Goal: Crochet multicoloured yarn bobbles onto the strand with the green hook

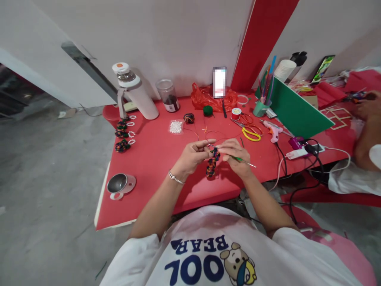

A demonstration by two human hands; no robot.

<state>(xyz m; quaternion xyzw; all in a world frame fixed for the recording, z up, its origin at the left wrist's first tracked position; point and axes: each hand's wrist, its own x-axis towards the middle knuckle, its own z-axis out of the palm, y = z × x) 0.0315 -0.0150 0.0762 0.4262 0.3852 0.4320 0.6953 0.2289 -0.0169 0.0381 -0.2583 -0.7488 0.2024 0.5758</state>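
Observation:
Both my hands meet over the middle of the red table [154,159]. My left hand [193,155] pinches the top of a multicoloured crocheted piece [212,163] that hangs down between the hands, with a thin yarn strand running off toward the back. My right hand [235,157] is closed round a green crochet hook [245,161] whose metal end sticks out to the right, and its fingertips touch the piece. A silver bangle sits on my left wrist.
On the table: a white flask [137,95], a jar [168,95], a bag of white beads [176,127], yarn balls [189,118], yellow scissors [251,135], a glue gun [272,130], a power strip [300,152], a steel cup [119,184], finished pieces [122,135]. Another person's arm [364,135] is at the right.

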